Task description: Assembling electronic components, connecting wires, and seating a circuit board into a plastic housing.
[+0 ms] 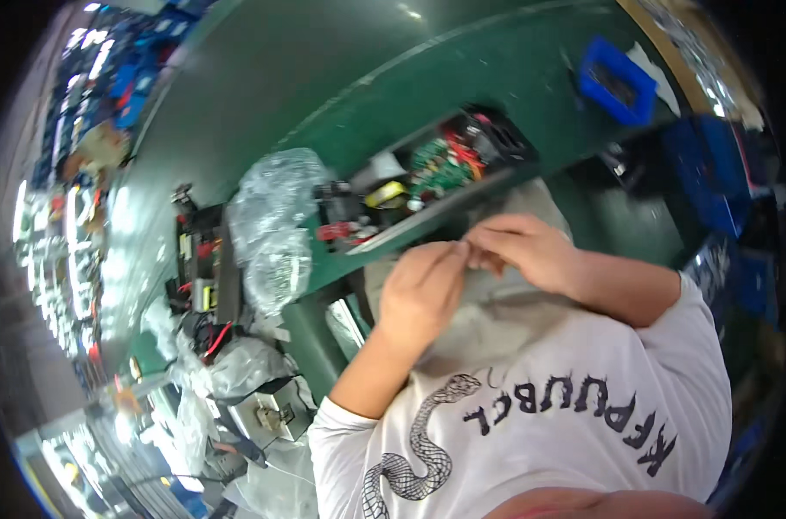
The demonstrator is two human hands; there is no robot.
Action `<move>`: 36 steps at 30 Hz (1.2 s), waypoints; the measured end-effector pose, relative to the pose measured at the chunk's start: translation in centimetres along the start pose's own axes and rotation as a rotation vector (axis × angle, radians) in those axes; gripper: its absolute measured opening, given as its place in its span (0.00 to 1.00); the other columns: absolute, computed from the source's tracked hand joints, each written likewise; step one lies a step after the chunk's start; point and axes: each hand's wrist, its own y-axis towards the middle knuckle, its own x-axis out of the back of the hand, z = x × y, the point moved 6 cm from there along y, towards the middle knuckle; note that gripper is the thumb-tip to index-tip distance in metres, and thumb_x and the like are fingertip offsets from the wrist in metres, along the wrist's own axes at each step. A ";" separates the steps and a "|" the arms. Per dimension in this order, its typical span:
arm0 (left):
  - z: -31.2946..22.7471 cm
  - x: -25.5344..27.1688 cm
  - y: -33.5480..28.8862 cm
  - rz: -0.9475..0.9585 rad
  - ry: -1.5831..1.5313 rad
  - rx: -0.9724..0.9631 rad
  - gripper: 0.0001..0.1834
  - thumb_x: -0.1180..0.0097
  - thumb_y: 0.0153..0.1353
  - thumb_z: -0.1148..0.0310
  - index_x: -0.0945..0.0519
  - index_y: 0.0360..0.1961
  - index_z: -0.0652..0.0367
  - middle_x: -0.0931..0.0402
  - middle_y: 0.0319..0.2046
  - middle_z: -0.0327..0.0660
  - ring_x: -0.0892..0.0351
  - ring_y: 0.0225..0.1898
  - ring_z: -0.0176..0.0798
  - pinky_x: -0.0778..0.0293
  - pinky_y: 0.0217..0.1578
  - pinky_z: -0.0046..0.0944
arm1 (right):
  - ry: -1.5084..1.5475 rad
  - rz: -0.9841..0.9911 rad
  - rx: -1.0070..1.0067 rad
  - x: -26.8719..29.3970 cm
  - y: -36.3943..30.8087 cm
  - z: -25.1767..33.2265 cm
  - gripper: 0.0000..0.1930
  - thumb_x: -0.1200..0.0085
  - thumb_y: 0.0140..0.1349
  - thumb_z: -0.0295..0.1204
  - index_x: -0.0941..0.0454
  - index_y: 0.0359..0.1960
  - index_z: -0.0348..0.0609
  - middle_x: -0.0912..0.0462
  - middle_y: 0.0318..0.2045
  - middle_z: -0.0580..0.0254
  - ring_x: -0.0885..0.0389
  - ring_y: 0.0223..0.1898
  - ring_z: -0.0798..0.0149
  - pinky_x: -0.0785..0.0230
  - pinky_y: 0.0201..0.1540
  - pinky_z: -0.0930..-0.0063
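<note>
My left hand point(423, 292) and my right hand point(531, 251) meet in front of my lap, fingertips pinched together. Whatever they pinch is too small to make out. Just beyond them, at the table's near edge, lies an open black housing point(518, 173), tilted in the view. Inside it are a green circuit board point(440, 169), red wires point(466, 154) and a yellow part point(386, 194). Black and red parts point(345, 216) sit at its left end. Neither hand touches the housing.
Clear plastic bags point(276, 216) lie left of the housing, with a second housing with wires point(207, 268) beyond them. A blue bin point(616, 80) stands at the far right of the green table point(358, 52). A metal box point(276, 411) is at lower left.
</note>
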 end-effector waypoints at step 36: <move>5.8 -6.5 -1.4 0.104 0.550 -0.064 0.17 0.42 0.51 0.67 0.13 0.43 0.45 0.28 0.23 0.30 0.25 0.22 0.37 0.25 0.26 0.36 | -1.169 -0.387 0.588 4.4 2.2 0.4 0.05 0.34 0.57 0.26 0.15 0.35 0.42 0.14 0.36 0.58 0.15 0.37 0.53 0.22 0.40 0.62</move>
